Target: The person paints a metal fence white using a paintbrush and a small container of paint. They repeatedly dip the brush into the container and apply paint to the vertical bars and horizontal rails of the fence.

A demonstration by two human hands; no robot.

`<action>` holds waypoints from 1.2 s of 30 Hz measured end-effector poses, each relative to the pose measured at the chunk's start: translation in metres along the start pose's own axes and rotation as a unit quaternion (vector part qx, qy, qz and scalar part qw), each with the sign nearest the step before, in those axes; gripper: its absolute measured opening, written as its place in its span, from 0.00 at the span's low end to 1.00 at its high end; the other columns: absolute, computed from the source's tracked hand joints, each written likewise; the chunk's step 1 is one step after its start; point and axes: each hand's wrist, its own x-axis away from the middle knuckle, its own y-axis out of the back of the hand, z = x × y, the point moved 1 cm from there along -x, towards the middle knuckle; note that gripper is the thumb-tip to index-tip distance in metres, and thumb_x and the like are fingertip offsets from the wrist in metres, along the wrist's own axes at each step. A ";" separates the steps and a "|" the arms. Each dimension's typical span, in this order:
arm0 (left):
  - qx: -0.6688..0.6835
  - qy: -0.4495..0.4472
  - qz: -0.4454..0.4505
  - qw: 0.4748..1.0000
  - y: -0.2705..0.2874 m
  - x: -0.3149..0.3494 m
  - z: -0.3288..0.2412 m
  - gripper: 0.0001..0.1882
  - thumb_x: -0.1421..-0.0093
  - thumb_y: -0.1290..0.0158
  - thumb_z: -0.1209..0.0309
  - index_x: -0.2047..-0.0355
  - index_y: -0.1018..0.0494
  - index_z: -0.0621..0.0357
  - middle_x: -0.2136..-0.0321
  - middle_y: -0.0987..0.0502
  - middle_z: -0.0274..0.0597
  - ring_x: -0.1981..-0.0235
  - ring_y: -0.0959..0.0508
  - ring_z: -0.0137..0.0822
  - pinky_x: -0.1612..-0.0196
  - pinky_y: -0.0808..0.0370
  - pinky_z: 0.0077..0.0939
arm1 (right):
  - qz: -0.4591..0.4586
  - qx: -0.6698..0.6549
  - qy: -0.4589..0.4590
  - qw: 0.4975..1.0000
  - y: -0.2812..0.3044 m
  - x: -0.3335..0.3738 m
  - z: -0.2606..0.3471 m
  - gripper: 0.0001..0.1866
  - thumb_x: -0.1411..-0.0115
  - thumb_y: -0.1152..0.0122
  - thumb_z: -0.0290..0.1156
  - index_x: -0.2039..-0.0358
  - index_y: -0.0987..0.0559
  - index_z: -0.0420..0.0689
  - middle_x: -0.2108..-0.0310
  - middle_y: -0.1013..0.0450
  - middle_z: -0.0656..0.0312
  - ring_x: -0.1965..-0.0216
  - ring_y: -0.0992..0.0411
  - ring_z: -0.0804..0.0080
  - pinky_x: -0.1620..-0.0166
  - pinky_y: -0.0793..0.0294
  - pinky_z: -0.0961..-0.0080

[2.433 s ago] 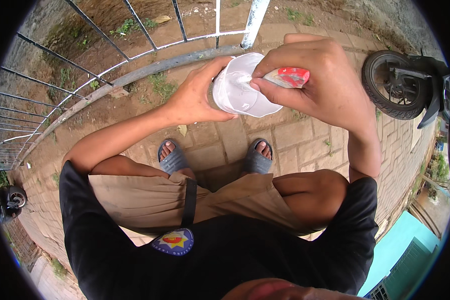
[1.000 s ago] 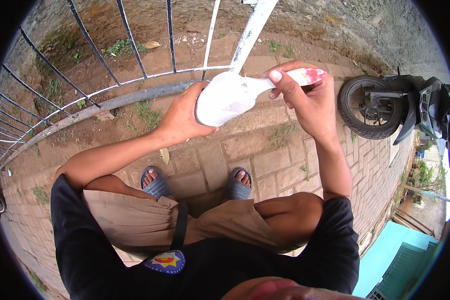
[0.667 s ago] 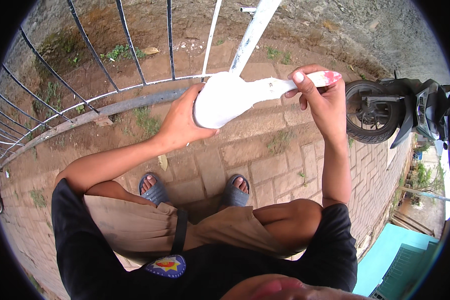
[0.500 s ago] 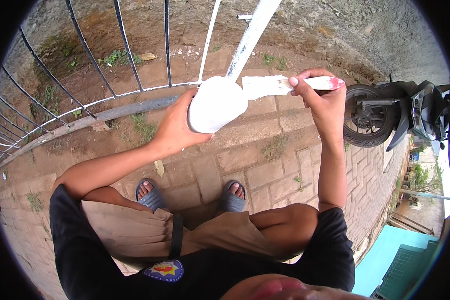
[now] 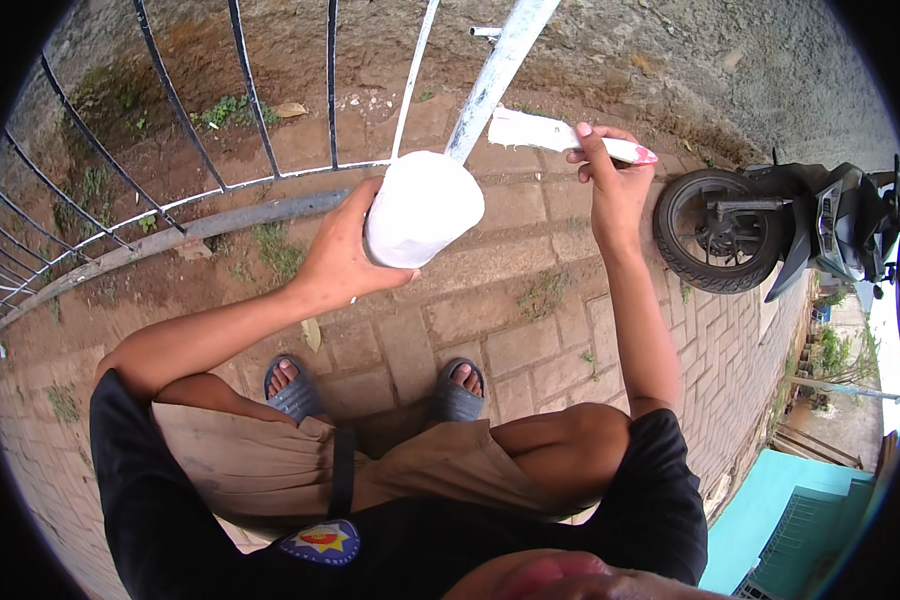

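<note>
Though red-ended, a mostly white paintbrush

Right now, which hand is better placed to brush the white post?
Probably the right hand: it holds the brush close to the white post, while the left hand grips the white cup.

Site: outdoors, in daylight; light soft, sky washed out white at far right. Floor: tan paving bricks laid tightly, low weeds in some joints. Beyond the bricks I note a strip of reddish soil, with a leafy green plant and a dry leaf. Wall: rough, grey, stained brown toward its foot. Right: parked dark motorbike, front wheel toward the wall. Farther right: shrubs, then a turquoise building with a darker turquoise panel.
</note>
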 end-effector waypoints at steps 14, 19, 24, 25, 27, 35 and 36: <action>0.031 0.016 0.072 0.997 0.003 0.018 0.010 0.54 0.59 0.25 0.63 0.35 0.41 0.63 0.43 0.28 0.54 0.39 0.28 0.47 0.36 0.32 0.41 | 0.047 0.329 0.434 0.837 -0.044 -0.014 -0.025 0.06 0.46 0.25 0.28 0.70 0.16 0.45 0.72 0.20 0.60 0.73 0.21 0.66 0.71 0.24 0.71; 0.044 0.028 0.076 0.996 0.007 0.017 0.010 0.56 0.59 0.24 0.62 0.33 0.43 0.62 0.41 0.30 0.54 0.37 0.30 0.45 0.34 0.34 0.40 | -0.048 0.324 0.550 0.768 -0.033 -0.023 0.022 0.08 0.49 0.23 0.25 0.70 0.16 0.45 0.72 0.21 0.65 0.74 0.23 0.69 0.73 0.26 0.74; 0.031 0.011 0.062 0.998 0.005 0.017 0.015 0.56 0.59 0.24 0.62 0.33 0.43 0.63 0.41 0.29 0.53 0.38 0.29 0.45 0.34 0.34 0.40 | 0.129 0.474 0.530 0.691 -0.045 0.009 -0.047 0.08 0.47 0.33 0.28 0.65 0.19 0.53 0.69 0.26 0.71 0.68 0.25 0.76 0.74 0.27 0.77; 0.035 0.006 0.064 0.997 0.003 0.016 0.014 0.54 0.59 0.25 0.62 0.35 0.41 0.64 0.43 0.28 0.55 0.39 0.28 0.48 0.36 0.32 0.41 | 0.176 0.494 0.511 0.681 -0.045 0.015 -0.069 0.08 0.46 0.36 0.29 0.64 0.19 0.55 0.70 0.28 0.71 0.67 0.25 0.76 0.74 0.27 0.77; 0.038 0.001 0.059 0.998 0.003 0.016 0.009 0.51 0.60 0.26 0.63 0.38 0.38 0.66 0.46 0.27 0.59 0.41 0.26 0.52 0.38 0.30 0.43 | 0.227 0.485 0.486 0.690 -0.054 0.026 -0.086 0.08 0.45 0.38 0.28 0.64 0.20 0.54 0.71 0.29 0.70 0.68 0.24 0.74 0.74 0.26 0.77; 0.054 0.021 0.080 0.995 0.007 0.018 0.013 0.54 0.58 0.25 0.63 0.34 0.42 0.63 0.42 0.29 0.54 0.38 0.29 0.45 0.35 0.32 0.40 | 0.094 0.387 0.441 0.805 -0.071 -0.019 -0.030 0.04 0.43 0.31 0.30 0.68 0.19 0.52 0.72 0.27 0.66 0.77 0.26 0.67 0.76 0.28 0.72; 0.058 0.019 0.083 0.995 0.007 0.018 0.013 0.54 0.58 0.25 0.63 0.34 0.42 0.63 0.42 0.29 0.54 0.38 0.29 0.45 0.35 0.32 0.40 | 0.045 0.379 0.467 0.798 -0.066 -0.027 -0.014 0.04 0.43 0.30 0.31 0.69 0.18 0.52 0.72 0.27 0.66 0.77 0.26 0.68 0.76 0.29 0.73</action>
